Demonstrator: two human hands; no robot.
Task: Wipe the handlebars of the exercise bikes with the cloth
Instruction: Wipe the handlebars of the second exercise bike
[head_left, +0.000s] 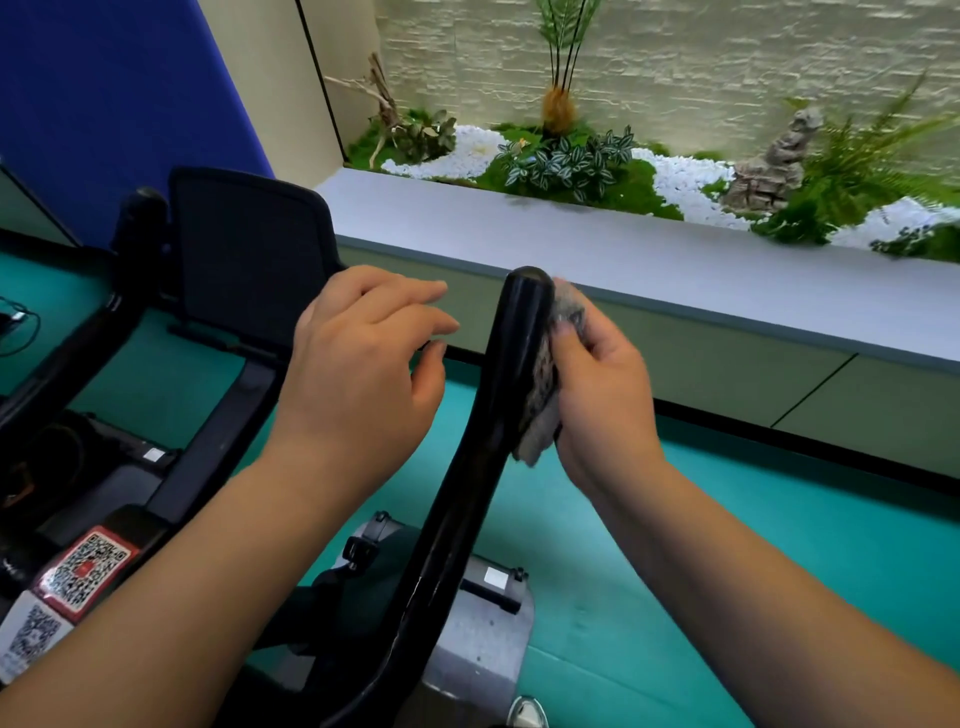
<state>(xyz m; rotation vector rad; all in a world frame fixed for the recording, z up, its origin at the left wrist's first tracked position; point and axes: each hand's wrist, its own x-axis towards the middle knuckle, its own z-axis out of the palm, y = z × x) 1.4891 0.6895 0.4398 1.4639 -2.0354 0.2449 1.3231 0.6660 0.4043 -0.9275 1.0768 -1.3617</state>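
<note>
- left hand (363, 358) hovers left of the black handlebar (498, 395), fingers loosely spread, holding nothing;
- handlebar rises between both hands;
- right hand (597, 400) grips the grey cloth (545, 384), pressing it to the bar's right side

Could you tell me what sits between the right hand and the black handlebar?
In the head view, the grey cloth lies there, pressed against the handlebar by the right hand.

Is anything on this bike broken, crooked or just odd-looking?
Little stands out. The black handlebar shows pale scuff marks low on its stem. The right hand presses the grey cloth against it; the left hand hovers beside it.
</note>
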